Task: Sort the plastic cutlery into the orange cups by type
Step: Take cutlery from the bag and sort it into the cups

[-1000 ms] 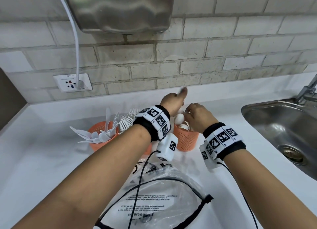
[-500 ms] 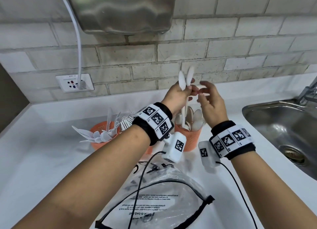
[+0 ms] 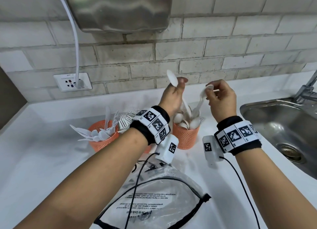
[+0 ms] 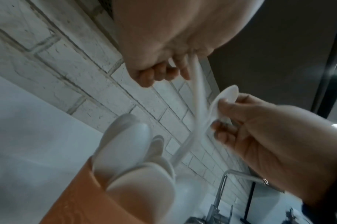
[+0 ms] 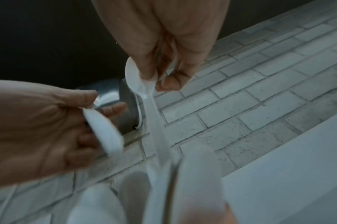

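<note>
My left hand (image 3: 178, 87) holds one white plastic spoon (image 3: 172, 78) upright, bowl at the top. My right hand (image 3: 210, 91) pinches a second white spoon (image 3: 203, 96) near its bowl, with the handle slanting down. Both spoons hang above the right orange cup (image 3: 186, 137), which is full of spoons (image 4: 129, 144). The left orange cup (image 3: 103, 140) holds knives. Forks (image 3: 127, 121) stick out of a middle cup that is mostly hidden behind my left wrist. The right wrist view shows the pinched spoon (image 5: 140, 81) and the left hand's spoon (image 5: 104, 130).
A clear plastic bag (image 3: 154, 203) lies on the white counter (image 3: 42, 160) in front of the cups. A steel sink (image 3: 283, 131) and tap (image 3: 307, 90) are at the right. A wall socket (image 3: 72, 82) and hand dryer (image 3: 120, 9) are on the brick wall behind.
Both hands rose from the spoon cup with two spoons held together. The spoons are now apart, one in each hand, and the right hand has moved right.
</note>
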A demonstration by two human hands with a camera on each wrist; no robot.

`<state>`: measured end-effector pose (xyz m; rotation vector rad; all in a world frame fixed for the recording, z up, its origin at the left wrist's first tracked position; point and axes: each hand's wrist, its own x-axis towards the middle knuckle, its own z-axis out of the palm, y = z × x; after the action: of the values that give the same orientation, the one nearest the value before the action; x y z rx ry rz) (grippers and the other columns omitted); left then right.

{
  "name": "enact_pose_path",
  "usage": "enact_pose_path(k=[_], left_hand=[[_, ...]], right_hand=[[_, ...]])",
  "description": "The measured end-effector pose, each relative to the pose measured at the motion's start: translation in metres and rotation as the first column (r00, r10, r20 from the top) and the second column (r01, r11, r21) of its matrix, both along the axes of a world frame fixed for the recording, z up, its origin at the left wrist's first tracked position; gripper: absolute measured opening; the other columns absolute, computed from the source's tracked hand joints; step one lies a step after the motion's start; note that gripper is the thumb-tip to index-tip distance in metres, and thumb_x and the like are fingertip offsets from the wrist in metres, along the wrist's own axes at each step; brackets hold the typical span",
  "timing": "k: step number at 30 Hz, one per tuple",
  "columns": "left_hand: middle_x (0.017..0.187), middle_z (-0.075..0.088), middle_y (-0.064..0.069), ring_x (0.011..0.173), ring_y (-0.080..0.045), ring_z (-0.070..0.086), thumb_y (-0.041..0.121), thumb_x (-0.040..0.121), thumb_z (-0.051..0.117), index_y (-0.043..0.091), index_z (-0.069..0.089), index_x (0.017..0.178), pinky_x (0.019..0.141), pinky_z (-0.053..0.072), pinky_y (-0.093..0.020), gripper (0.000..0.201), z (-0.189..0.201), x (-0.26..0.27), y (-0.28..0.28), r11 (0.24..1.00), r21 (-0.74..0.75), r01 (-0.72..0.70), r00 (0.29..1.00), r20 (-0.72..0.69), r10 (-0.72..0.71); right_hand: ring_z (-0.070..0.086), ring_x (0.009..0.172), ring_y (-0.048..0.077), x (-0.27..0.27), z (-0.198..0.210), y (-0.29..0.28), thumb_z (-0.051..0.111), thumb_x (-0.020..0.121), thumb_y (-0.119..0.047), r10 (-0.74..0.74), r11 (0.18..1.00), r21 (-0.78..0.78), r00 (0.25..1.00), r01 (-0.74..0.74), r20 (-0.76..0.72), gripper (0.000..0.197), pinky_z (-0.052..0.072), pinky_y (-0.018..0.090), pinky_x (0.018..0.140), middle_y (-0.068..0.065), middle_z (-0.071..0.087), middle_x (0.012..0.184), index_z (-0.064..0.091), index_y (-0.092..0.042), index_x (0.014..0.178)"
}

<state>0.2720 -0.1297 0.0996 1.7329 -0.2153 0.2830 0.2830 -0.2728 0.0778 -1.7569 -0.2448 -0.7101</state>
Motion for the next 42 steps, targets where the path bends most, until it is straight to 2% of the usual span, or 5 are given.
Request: enact_pose_path(k=[7,13,19,26,42], left_hand=[[0.069,0.054,0.008,0.057,0.003,0.052,0.008,0.087,0.062,0.008,0.058,0.115,0.062,0.043,-0.011,0.028,-0.025,0.001,0.008,0.979,0.204,0.032,0.999,-0.041,-0.024],[0.081,0.064,-0.014,0.071,-0.025,0.06,0.027,0.092,0.056,0.012,0.042,0.127,0.077,0.053,-0.038,0.04,-0.024,-0.002,0.011,0.976,0.205,-0.071,0.997,0.032,0.066],[0.078,0.059,-0.006,0.057,-0.029,0.059,0.015,0.082,0.069,0.016,0.036,0.108,0.064,0.053,-0.034,0.042,-0.021,-0.007,0.011,0.95,0.286,-0.124,0.987,0.136,0.088],[0.123,0.044,-0.018,0.108,-0.027,0.055,0.009,0.097,0.04,-0.002,0.055,0.116,0.099,0.039,-0.025,0.027,-0.038,-0.011,0.0,0.729,0.683,0.052,0.993,0.043,-0.111],[0.122,0.064,-0.002,0.112,-0.018,0.06,0.015,0.088,0.059,0.022,0.059,0.124,0.1,0.047,-0.03,0.037,-0.022,-0.012,0.012,0.734,0.678,0.025,0.992,-0.109,0.066]], right_hand=[[0.054,0.065,0.024,-0.003,-0.033,0.006,0.056,0.083,0.0,0.013,0.901,-0.416,0.967,-0.122,-0.255,0.014,0.039,0.018,0.055,0.009,0.058,0.068,0.055,-0.009,0.073],[0.053,0.074,0.017,-0.01,-0.044,0.009,0.056,0.085,-0.003,0.068,0.894,-0.407,0.955,-0.187,-0.288,0.015,0.037,-0.003,0.059,0.003,0.06,0.085,0.062,-0.003,0.098],[0.056,0.07,-0.003,-0.015,-0.05,0.001,0.057,0.082,0.003,0.08,0.937,-0.308,0.958,-0.166,-0.274,0.021,0.039,-0.002,0.063,-0.001,0.064,0.088,0.07,-0.01,0.094],[0.062,0.084,0.014,-0.015,-0.052,0.001,0.061,0.083,-0.001,0.04,0.952,-0.282,0.965,-0.115,-0.26,0.019,0.047,0.011,0.079,0.01,0.072,0.097,0.073,-0.005,0.097],[0.062,0.096,0.022,-0.029,-0.039,0.003,0.056,0.085,-0.007,-0.028,0.91,-0.399,0.941,-0.116,-0.337,0.029,0.045,0.024,0.087,0.012,0.07,0.108,0.068,-0.01,0.111]])
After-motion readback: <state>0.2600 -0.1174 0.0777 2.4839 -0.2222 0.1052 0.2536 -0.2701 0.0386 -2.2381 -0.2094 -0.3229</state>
